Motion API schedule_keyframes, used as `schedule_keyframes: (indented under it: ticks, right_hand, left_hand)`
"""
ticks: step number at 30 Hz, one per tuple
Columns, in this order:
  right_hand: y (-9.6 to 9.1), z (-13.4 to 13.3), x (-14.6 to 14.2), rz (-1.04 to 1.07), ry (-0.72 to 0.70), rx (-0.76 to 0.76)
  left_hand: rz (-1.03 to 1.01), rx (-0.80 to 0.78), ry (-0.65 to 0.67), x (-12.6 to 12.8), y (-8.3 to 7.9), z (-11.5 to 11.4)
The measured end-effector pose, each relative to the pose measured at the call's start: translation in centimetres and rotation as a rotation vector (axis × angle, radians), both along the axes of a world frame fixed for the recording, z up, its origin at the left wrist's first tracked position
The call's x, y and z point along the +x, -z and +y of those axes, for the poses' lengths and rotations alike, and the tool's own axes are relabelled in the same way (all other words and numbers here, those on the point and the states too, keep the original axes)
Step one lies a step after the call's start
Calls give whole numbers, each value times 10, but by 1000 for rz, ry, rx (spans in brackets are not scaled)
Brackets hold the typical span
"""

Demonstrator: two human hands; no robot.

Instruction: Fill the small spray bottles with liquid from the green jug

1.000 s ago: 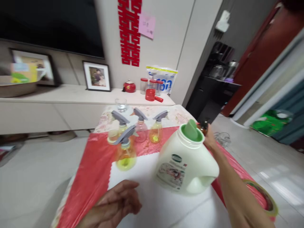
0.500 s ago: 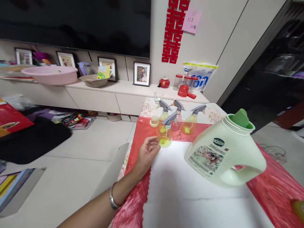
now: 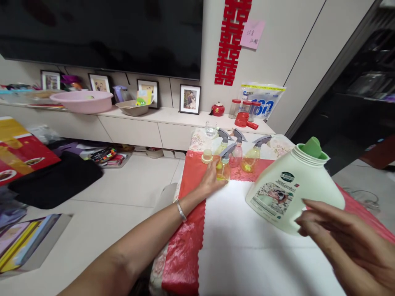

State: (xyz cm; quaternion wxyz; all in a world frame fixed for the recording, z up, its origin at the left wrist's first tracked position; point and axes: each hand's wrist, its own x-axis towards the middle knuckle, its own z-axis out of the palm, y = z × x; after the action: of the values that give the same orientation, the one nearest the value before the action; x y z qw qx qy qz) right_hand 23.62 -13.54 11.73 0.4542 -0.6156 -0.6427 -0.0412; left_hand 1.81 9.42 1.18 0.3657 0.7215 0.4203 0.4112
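Observation:
My left hand (image 3: 212,181), with a silver bangle on the wrist, is wrapped round the lower part of a clear spray bottle (image 3: 224,169) with a grey trigger head and yellowish liquid inside. Other spray bottles stand close behind it: a pink one (image 3: 236,156), a yellowish one (image 3: 251,158) and a greenish one partly hidden. A pale yellow cap (image 3: 207,156) sits left of them. At the lower right, my right hand (image 3: 342,234) is open, thumb and fingers apart, in front of a large pale green jug (image 3: 274,189), covering its handle. The jug is uncapped, with a green spout.
A white sheet (image 3: 237,230) lies over the red cloth (image 3: 188,234) on the table. Behind, a low cabinet (image 3: 129,129) carries a pink basin (image 3: 83,102), picture frames, a drinking glass (image 3: 211,128), jars and a red scoop-like thing (image 3: 242,119). Boxes stand on the floor at left.
My left hand has moved forward and closed round the near spray bottle. My right hand has come into view from the right. The camera view has shifted slightly left.

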Motion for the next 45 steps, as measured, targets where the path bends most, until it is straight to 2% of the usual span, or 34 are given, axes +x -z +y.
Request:
schedule_keyframes:
  ticks: [2,5,8,11,15,17,21,23,27,32,35,38,42,45]
  right_hand:
    - [-4,8,-13,-66,-114,16]
    - [0,22,-23,-69,-234,-3]
    - [13,37,-31,-49,-342,-43]
    - [31,51,-40,-10,-368,-107]
    - [61,64,-52,209,-348,-325]
    - [74,66,-61,345,-383,-442]
    - [89,68,-77,470,-457,-522]
    - [89,68,-80,482,-447,-534]
    - [72,66,-72,571,-473,-633]
    - [47,59,-62,747,-746,-818]
    - [40,58,-63,855,-899,-895]
    - [38,57,-66,903,-995,-922]
    - [37,54,-66,893,-997,-935]
    - [36,52,-65,801,-939,-896]
  left_hand:
    - [-7,-11,11,0,0,-3]
    - [-33,-6,-14,-1,-2,-10]
    - [-88,15,-57,-2,-6,-21]
    - [-68,7,-66,-5,-15,-41]
    - [18,20,-40,-9,-23,-79]
    - [24,53,-3,-8,-23,-97]
    - [58,26,29,-4,-20,-123]
    - [71,3,79,-7,-21,-128]
    - [56,-38,304,-28,-33,-125]
    - [-214,-252,496,-56,-55,-113]
    - [-379,-346,531,-58,-61,-111]
    - [-424,-403,589,-53,-66,-115]
    - [-525,-563,678,-48,-72,-124]
    - [-550,-561,664,-49,-74,-126]
